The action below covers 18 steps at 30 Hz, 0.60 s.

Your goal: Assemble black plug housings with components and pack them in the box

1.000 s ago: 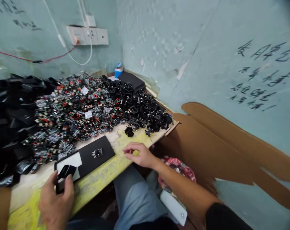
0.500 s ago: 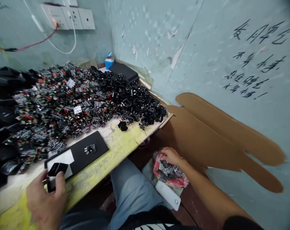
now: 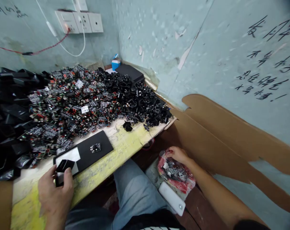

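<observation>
My left hand (image 3: 57, 190) grips a small black plastic housing (image 3: 65, 165) between thumb and fingers, over the white patch of a black tray (image 3: 87, 161). On the tray's right part lies a small circuit board (image 3: 95, 148). Down at the right, my right hand (image 3: 177, 154) reaches into a red and clear plastic bag (image 3: 190, 183) of small metal pieces (image 3: 176, 171). Its fingertips are partly hidden at the bag's rim, and what they hold, if anything, cannot be made out.
A big heap of circuit boards (image 3: 70, 102) covers the bench, with black plug parts (image 3: 145, 102) to its right and black housings (image 3: 12, 118) to its left. One black part (image 3: 127, 126) lies apart near the edge. A white device (image 3: 171, 198) sits beside the bag.
The whole view has shifted, so the bench and bag appear farther right. My left hand still holds the housing over the tray, and my right hand remains at the bag.
</observation>
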Each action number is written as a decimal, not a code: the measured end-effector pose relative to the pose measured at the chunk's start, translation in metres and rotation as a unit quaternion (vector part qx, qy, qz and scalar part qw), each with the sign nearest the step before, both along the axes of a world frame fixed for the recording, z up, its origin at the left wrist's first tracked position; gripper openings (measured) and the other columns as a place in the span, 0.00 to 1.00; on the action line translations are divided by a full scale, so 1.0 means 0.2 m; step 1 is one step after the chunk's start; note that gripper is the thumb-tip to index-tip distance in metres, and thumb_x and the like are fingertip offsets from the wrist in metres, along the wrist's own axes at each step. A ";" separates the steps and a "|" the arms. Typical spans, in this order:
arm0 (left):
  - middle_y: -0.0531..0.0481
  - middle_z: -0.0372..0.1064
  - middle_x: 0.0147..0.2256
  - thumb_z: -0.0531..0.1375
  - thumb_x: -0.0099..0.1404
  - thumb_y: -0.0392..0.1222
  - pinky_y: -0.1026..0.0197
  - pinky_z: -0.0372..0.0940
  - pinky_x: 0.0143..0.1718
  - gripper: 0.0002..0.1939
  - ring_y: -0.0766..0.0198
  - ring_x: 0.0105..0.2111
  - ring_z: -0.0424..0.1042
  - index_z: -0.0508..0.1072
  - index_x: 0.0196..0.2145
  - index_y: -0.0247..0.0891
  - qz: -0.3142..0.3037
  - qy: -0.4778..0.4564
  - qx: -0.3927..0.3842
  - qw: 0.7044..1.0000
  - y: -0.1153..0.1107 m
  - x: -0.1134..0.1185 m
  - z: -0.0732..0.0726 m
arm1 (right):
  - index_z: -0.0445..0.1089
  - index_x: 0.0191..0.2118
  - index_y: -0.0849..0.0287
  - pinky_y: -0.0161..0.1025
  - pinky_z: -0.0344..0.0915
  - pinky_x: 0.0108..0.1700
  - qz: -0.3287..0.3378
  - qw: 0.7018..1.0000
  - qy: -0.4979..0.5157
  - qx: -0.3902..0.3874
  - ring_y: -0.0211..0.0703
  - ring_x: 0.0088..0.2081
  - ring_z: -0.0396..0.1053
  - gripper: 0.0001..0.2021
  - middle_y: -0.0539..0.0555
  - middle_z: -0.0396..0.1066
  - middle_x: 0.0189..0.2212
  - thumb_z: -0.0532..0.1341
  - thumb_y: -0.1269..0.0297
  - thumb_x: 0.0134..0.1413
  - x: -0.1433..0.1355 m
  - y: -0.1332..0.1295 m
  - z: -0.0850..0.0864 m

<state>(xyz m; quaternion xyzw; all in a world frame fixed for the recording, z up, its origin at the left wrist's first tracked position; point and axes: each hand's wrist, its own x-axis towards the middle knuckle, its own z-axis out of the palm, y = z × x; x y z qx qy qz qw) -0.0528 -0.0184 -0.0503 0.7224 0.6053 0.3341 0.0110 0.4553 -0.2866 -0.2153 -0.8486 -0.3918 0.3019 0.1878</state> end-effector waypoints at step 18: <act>0.37 0.72 0.52 0.61 0.73 0.46 0.42 0.71 0.56 0.19 0.46 0.54 0.73 0.68 0.59 0.39 -0.061 -0.046 0.035 0.996 -0.08 -0.14 -0.08 | 0.80 0.33 0.46 0.62 0.74 0.56 -0.135 0.982 0.112 0.066 0.77 0.51 0.79 0.23 0.66 0.84 0.40 0.67 0.36 0.32 0.03 0.01 -0.31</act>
